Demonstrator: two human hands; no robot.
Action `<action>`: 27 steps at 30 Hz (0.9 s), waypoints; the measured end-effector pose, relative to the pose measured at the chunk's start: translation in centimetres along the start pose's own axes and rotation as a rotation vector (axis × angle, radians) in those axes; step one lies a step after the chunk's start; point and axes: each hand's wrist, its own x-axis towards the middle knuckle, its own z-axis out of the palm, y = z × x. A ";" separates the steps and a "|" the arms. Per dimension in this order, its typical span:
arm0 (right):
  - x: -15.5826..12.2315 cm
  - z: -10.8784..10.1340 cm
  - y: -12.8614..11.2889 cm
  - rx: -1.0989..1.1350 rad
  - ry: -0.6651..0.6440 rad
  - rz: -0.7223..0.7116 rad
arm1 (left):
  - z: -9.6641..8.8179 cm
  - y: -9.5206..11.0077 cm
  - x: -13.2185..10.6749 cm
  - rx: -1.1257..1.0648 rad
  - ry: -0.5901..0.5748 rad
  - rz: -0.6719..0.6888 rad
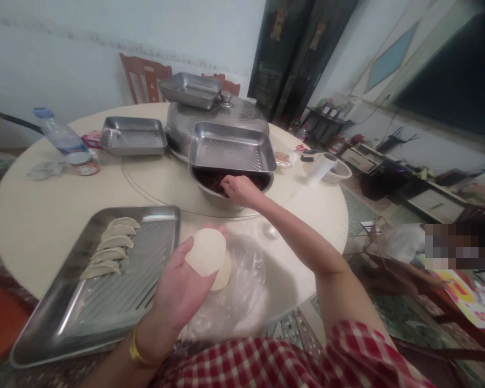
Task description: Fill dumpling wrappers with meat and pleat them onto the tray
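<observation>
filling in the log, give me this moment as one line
left hand: holding wrapper | right hand: in bowl | near tray: dumplings in a row

The metal tray is glossy, the wrapper matt.

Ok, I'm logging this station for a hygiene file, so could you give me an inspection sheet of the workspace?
Surface: round cream table.
Job's things: round pale dough wrapper; five pale crescent dumplings in a large rectangular steel tray; dark filling in a round metal bowl.
Clutter: clear blue-capped plastic bottle; crumpled clear plastic bag.
Hands: left hand holds the wrapper; right hand reaches into the bowl.
Cables: nothing seen for certain.
Surroundings: reddish-brown wooden chair behind the table.
</observation>
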 end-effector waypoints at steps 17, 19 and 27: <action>0.2 0.9 2.0 0.542 0.080 0.081 | -0.1 0.2 -0.2 -0.029 0.009 0.006; 0.6 1.5 2.5 0.658 0.114 0.115 | 0.1 0.1 -0.1 -0.024 0.026 0.019; 0.9 0.4 2.3 1.011 0.263 0.318 | -0.3 0.4 0.0 -0.029 -0.009 0.041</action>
